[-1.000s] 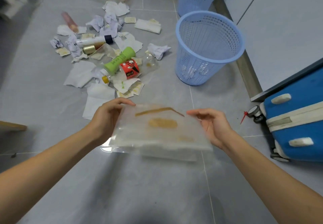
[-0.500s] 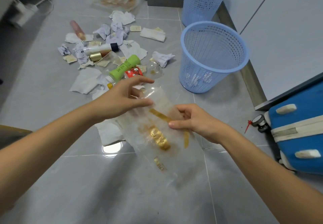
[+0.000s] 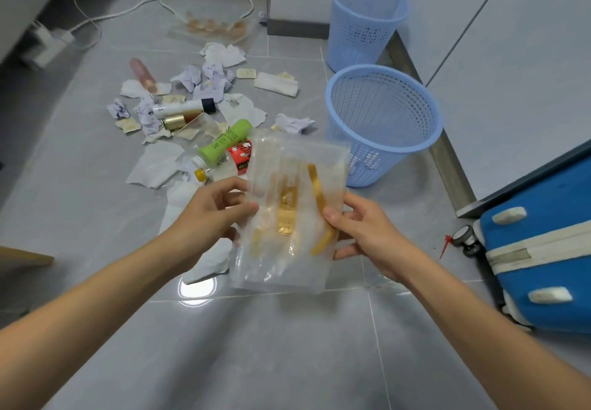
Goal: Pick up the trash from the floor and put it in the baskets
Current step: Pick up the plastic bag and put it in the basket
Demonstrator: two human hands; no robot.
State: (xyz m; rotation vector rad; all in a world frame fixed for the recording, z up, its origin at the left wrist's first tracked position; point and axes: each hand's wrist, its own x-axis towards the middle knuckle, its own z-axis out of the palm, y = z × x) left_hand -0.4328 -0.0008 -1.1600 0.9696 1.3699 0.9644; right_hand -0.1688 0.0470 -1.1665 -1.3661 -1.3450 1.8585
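Above the grey tile floor [image 3: 96, 281], mid-frame, both hands hold a clear plastic bag [image 3: 287, 217] upright, off the ground. Left hand [image 3: 208, 214] pinches the bag's left edge, thumb in front, fingers curled behind. Right hand [image 3: 361, 233] grips the right edge the same way, thumb pressed on the front face. Bag is transparent, crinkled, roughly rectangular, taller than wide, with amber/yellow smears and a curved yellow strip showing through the film; contents otherwise hard to make out.

Near blue basket [image 3: 383, 121] stands just beyond the bag's upper right corner, mesh-walled; I can't tell what's at the bottom. Far blue basket [image 3: 364, 22] sits behind it by the wall.

Trash pile on the floor beyond the bag: crumpled paper [image 3: 292, 123], green bottle [image 3: 227, 144], white tube with dark cap [image 3: 182, 108], gold cap [image 3: 174, 121], pink bottle [image 3: 142, 73], flat white sheets [image 3: 153, 164]. Blue suitcase [image 3: 540, 243] lies at the right edge. White cable [image 3: 153, 3] runs across the far floor.
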